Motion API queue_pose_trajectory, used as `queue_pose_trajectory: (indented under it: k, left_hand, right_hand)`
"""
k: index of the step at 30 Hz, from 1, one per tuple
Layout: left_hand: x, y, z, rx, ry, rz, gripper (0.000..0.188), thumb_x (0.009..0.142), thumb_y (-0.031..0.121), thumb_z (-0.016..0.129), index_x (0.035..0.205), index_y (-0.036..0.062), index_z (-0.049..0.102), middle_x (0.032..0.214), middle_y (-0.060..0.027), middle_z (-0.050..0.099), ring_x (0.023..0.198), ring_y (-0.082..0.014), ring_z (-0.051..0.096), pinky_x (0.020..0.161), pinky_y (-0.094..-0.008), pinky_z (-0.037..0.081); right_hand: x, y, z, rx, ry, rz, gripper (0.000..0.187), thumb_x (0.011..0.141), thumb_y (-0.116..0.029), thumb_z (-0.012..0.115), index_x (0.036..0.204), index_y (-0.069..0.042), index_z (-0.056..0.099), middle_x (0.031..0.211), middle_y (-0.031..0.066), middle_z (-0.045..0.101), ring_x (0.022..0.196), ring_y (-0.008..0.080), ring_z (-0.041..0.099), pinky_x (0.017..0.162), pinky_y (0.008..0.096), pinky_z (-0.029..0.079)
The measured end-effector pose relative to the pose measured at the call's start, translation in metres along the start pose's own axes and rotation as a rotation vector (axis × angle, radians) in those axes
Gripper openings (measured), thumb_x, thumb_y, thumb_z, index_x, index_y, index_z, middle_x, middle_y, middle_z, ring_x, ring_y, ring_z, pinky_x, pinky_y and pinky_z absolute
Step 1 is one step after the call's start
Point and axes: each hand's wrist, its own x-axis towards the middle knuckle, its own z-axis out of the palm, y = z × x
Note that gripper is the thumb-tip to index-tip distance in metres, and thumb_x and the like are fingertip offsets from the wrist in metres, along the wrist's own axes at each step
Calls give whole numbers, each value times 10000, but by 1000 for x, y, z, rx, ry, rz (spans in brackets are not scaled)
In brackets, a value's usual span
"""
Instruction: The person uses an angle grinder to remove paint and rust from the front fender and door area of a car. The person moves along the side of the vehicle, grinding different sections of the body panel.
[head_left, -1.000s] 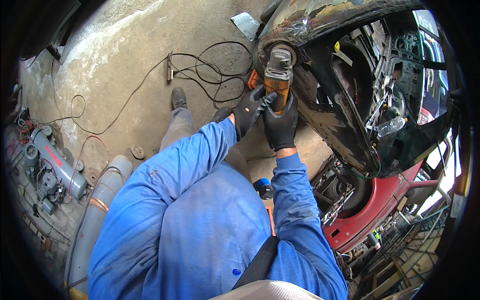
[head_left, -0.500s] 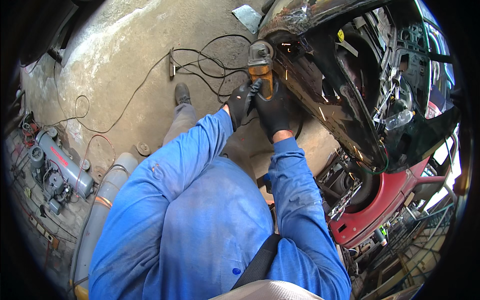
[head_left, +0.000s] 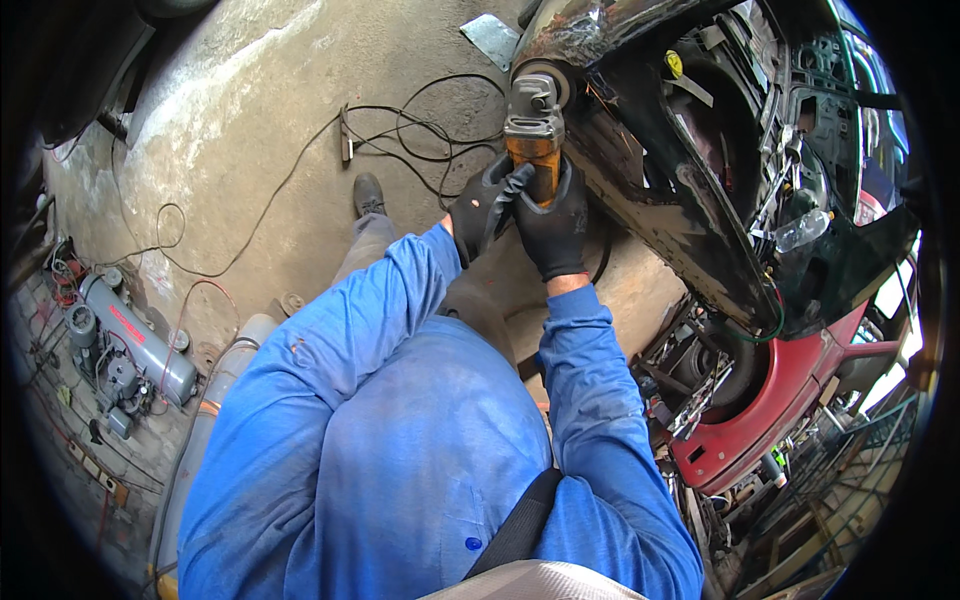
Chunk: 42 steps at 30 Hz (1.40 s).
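Observation:
Both my hands, in black gloves, hold an angle grinder (head_left: 537, 130) with an orange body and a grey metal head. My right hand (head_left: 553, 225) wraps round the back of its body. Against the body's left side my left hand (head_left: 487, 208) is closed, thumb laid toward the orange housing. The disc (head_left: 557, 82) at the far right of the head is at the edge of a dark, worn car body panel (head_left: 665, 215). A few sparks show on the panel side of the disc. The hidden fingers of both hands lie under the tool.
Looped black cable (head_left: 430, 125) lies on the concrete floor (head_left: 270, 110) ahead, beside my shoe (head_left: 368, 194). An air compressor (head_left: 135, 330) stands at the left. A plastic bottle (head_left: 803, 232) rests on the car at the right. A red car part (head_left: 745, 430) is below it.
The grinder's head sits slightly farther ahead in view, and the sparks are far fewer; the bright streaks along the panel have gone. Both hands keep their hold.

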Motion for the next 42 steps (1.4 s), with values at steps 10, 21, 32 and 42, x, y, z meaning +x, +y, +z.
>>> queue_pose_trajectory:
  k: [10, 21, 32, 42]
  left_hand:
    - [-3, 9, 1, 80, -5, 130, 517, 1142, 386, 683, 1510, 31, 615, 1324, -69, 738, 1160, -124, 683, 991, -280, 563]
    - [3, 4, -55, 481, -45, 187, 711, 1015, 186, 710, 1659, 43, 445, 1462, -275, 616, 1316, -417, 652, 1109, -416, 543]
    - [-5, -11, -42, 441, 163, -285, 632, 1107, 569, 664, 1471, 53, 648, 1130, -57, 766, 938, -123, 685, 792, -313, 559]
    - [-20, -33, -16, 474, 179, -354, 630, 1074, 502, 741, 1495, 38, 677, 1282, -124, 795, 1113, -170, 724, 984, -328, 564]
  right_hand:
    - [6, 2, 3, 23, 0, -36, 600, 910, -301, 876, 1369, -9, 622, 1205, 231, 708, 1111, 435, 705, 952, 505, 583]
    - [12, -17, 36, 72, -162, 272, 549, 936, -324, 831, 1350, -18, 642, 1263, 235, 727, 1145, 407, 724, 987, 489, 568]
    - [-30, 8, 38, 153, -112, 395, 514, 956, -341, 813, 1311, -18, 630, 1153, 204, 769, 1060, 353, 771, 904, 470, 584]
    - [-68, 27, 18, 323, -86, 492, 499, 978, -355, 807, 1308, -30, 619, 1124, 213, 784, 1022, 364, 794, 866, 484, 605]
